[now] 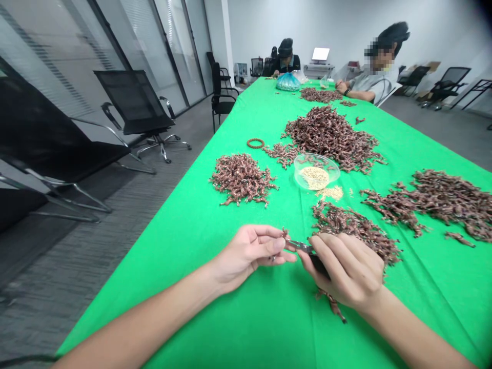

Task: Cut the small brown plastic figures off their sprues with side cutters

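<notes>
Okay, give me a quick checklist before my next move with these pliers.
Pliers seated in right hand: ok.
Small brown piece pinched by left hand: cannot tell, too small.
Pliers' nose on that piece: cannot tell.
Cloth under the right hand free of loose pieces: not ok, a brown cluster lies there.
Pale grains all inside the clear plastic bowl: not ok, some lie on the green cloth.

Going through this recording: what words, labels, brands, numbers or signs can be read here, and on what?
Nothing can be read: the boxes by the far wall show markings too small to read, and the white screen at the far end is too blurred to show any text.
</notes>
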Demonstrator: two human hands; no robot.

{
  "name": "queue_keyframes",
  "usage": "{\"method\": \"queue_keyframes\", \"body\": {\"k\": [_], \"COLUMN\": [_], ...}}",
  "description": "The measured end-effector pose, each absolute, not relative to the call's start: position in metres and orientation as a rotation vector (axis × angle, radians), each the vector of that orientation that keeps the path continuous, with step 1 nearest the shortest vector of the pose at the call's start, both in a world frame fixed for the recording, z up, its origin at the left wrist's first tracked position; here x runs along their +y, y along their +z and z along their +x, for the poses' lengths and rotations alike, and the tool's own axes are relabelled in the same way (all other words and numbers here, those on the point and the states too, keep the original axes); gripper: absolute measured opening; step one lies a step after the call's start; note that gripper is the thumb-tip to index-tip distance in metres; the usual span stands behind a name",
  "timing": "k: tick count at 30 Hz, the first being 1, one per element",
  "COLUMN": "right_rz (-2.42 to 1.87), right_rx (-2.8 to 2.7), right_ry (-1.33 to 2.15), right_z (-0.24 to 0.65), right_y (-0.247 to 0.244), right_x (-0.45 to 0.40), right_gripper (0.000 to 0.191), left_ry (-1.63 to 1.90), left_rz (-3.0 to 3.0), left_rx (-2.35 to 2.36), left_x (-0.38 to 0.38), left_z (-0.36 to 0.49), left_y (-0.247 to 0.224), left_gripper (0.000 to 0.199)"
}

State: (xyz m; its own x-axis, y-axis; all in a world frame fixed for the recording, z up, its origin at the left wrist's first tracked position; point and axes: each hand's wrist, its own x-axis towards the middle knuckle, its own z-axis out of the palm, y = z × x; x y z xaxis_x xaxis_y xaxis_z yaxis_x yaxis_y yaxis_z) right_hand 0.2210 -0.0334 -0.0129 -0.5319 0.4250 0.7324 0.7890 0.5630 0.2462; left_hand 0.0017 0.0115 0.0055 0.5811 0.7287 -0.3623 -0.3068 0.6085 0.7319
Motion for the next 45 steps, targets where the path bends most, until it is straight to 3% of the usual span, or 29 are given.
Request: {"method": "queue_keyframes", "body": {"k": [28, 32, 38, 45], "right_rz": [-0.951, -1.045, -1.191, -1.259], "right_rx": [-2.199, -2.156, -2.012, -1.913], "right_ry": [-0.866, -0.684, -0.114, 0.158], "right_z": [0.216, 0.21, 0.202, 0.196], "right_y": [-0.006, -0.006, -0.008, -0.004], "right_x": [-0.037, -0.038, -0.04, -0.041], "right_gripper": [0.036, 0.03, 0.014, 0.007], "left_ry": [0.639, 0.681, 0.711, 0.695], "left_rz": [0.766, 0.872, 0.959, 1.012], "left_rx": [0.673, 0.656, 0.734, 0.764], "left_x": [0.011, 0.01, 0.012, 0.014], "left_z": [0.0, 0.001, 0.001, -0.001], "left_y": [0.001, -0.001, -0.001, -0.002], "left_gripper": [0.023, 0.027, 0.037, 0.038]}}
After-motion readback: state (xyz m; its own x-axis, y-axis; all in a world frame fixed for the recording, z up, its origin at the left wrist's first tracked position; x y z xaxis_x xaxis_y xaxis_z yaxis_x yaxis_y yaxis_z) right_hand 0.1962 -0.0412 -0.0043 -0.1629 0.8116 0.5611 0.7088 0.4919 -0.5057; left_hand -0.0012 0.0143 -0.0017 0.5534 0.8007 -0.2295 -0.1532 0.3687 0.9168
